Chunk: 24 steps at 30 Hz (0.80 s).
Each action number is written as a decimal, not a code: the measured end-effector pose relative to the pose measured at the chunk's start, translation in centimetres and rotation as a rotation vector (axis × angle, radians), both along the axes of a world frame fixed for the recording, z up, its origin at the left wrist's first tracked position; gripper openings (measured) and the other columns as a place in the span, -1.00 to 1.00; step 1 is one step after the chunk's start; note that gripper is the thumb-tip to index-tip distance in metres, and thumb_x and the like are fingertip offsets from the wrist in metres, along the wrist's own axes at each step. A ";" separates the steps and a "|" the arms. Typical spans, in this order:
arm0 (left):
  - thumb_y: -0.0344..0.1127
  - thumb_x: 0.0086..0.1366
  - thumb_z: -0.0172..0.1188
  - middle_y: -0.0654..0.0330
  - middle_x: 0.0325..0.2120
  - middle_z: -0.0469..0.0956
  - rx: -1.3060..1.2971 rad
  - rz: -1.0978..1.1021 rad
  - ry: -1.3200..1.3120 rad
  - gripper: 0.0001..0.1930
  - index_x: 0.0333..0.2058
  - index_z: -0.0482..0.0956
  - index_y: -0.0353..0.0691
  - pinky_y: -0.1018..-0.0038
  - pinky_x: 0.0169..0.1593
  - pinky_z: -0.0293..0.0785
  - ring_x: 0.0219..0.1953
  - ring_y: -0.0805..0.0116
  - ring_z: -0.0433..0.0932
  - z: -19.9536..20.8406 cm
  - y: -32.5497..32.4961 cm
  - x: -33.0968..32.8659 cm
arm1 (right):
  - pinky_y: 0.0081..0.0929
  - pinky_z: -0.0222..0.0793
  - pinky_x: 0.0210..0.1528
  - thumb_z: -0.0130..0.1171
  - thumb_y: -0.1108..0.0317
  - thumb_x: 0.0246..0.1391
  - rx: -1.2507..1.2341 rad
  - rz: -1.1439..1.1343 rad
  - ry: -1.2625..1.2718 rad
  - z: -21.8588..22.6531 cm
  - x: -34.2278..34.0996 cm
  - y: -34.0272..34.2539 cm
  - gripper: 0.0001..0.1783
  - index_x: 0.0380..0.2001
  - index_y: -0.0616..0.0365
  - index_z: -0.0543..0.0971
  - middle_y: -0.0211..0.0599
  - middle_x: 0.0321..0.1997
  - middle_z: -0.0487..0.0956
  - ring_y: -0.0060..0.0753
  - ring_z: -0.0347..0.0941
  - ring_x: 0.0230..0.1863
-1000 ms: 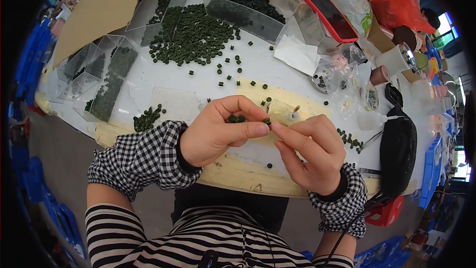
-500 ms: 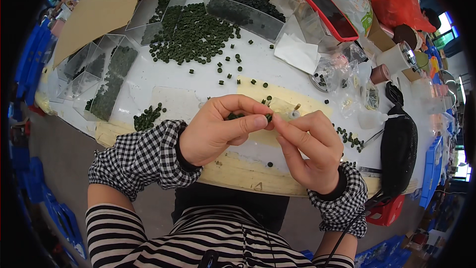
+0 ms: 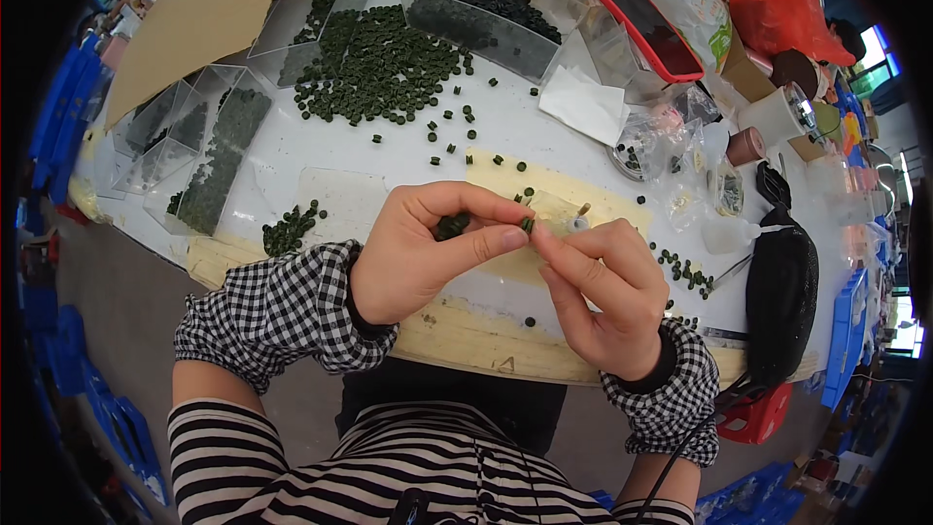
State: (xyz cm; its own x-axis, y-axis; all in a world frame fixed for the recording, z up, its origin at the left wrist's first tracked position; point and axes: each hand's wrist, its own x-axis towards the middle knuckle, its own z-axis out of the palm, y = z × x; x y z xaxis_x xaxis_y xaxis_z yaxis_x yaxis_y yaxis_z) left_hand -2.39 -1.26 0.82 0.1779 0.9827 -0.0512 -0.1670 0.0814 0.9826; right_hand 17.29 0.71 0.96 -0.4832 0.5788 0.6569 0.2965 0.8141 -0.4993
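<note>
Between the thumb and forefinger of my left hand (image 3: 413, 258) sits a small dark green spool-shaped piece (image 3: 528, 225). Several more green pieces (image 3: 453, 226) lie in the curl of that hand's other fingers. My right hand (image 3: 614, 292) meets it from the right, thumb and forefinger pinched together against the piece. Whatever those right fingertips grip is too small to make out. Just beyond the fingers, a pale block with short pegs (image 3: 580, 222) stands on a yellowish sheet (image 3: 612, 192), partly covered by my hands.
A large heap of green pieces (image 3: 374, 63) spreads behind my left hand. Clear bins (image 3: 228, 151) stand at left and another bin (image 3: 486, 34) at the back. Smaller piles (image 3: 287, 233) flank both hands. A red-cased phone (image 3: 641, 24), napkins (image 3: 583, 102) and a black pouch (image 3: 780, 292) are at right.
My right hand has shifted slightly left and down. The pinched piece has turned a little, and the pieces inside my left hand show more plainly.
</note>
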 end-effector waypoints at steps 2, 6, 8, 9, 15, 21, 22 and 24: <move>-0.54 0.18 0.22 0.27 -0.43 0.57 0.045 -0.025 0.048 -0.84 -0.23 0.60 -0.35 0.68 -0.26 0.39 -0.40 0.64 0.42 0.0 -0.1 -0.3 | -0.53 0.27 -0.50 0.28 0.65 -0.25 0.011 -0.006 0.007 -0.1 0.0 0.0 -0.51 -0.12 0.18 0.60 -0.38 -0.44 0.50 -0.39 0.33 -0.52; -0.55 0.17 0.22 0.26 -0.42 0.57 0.097 -0.053 0.125 -0.85 -0.25 0.60 -0.36 0.68 -0.26 0.37 -0.40 0.65 0.42 0.2 -0.2 -0.8 | -0.53 0.27 -0.49 0.27 0.66 -0.24 -0.010 0.002 0.019 -0.2 -0.1 0.0 -0.52 -0.12 0.19 0.60 -0.37 -0.43 0.50 -0.39 0.33 -0.51; -0.55 0.17 0.22 0.26 -0.42 0.57 0.125 -0.042 0.133 -0.84 -0.24 0.60 -0.37 0.69 -0.27 0.36 -0.41 0.65 0.40 0.1 -0.2 -0.8 | -0.53 0.27 -0.49 0.27 0.66 -0.23 -0.026 0.010 0.028 -0.3 -0.2 0.0 -0.52 -0.12 0.19 0.60 -0.37 -0.43 0.50 -0.40 0.33 -0.51; -0.55 0.17 0.22 0.25 -0.42 0.57 0.140 -0.039 0.135 -0.84 -0.24 0.60 -0.37 0.69 -0.28 0.35 -0.42 0.66 0.40 0.2 -0.2 -0.7 | -0.53 0.27 -0.49 0.27 0.66 -0.23 -0.026 0.008 0.028 -0.2 -0.2 -0.1 -0.52 -0.12 0.19 0.60 -0.37 -0.42 0.50 -0.40 0.33 -0.50; -0.57 0.15 0.23 0.24 -0.41 0.56 0.208 -0.020 0.176 -0.80 -0.21 0.61 -0.36 0.69 -0.31 0.32 -0.45 0.66 0.37 0.5 -0.5 -0.7 | -0.54 0.26 -0.47 0.26 0.66 -0.22 -0.032 0.011 0.029 -0.3 -0.3 -0.1 -0.51 -0.09 0.19 0.59 -0.37 -0.41 0.50 -0.41 0.33 -0.50; -0.59 0.14 0.23 0.20 -0.41 0.57 0.224 -0.028 0.125 -0.81 -0.23 0.62 -0.35 0.69 -0.31 0.34 -0.44 0.63 0.39 0.1 -0.3 -0.9 | -0.54 0.28 -0.44 0.24 0.65 -0.19 -0.111 0.048 0.041 -0.4 -0.3 -0.5 -0.50 -0.06 0.21 0.57 -0.33 -0.39 0.51 -0.39 0.34 -0.48; -0.59 0.14 0.23 0.19 -0.40 0.57 0.242 -0.023 0.129 -0.81 -0.24 0.62 -0.35 0.67 -0.29 0.36 -0.43 0.61 0.42 0.0 -0.3 -0.9 | -0.54 0.29 -0.43 0.24 0.65 -0.18 -0.124 0.053 0.047 -0.5 -0.4 -0.5 -0.50 -0.05 0.21 0.56 -0.32 -0.38 0.51 -0.39 0.34 -0.48; -0.59 0.14 0.23 0.16 -0.38 0.59 0.278 -0.011 0.139 -0.82 -0.25 0.62 -0.35 0.65 -0.26 0.41 -0.39 0.56 0.48 -0.3 -0.3 -0.9 | -0.54 0.30 -0.42 0.24 0.65 -0.17 -0.148 0.065 0.055 -0.8 -0.4 -0.6 -0.50 -0.05 0.22 0.56 -0.31 -0.38 0.51 -0.38 0.35 -0.47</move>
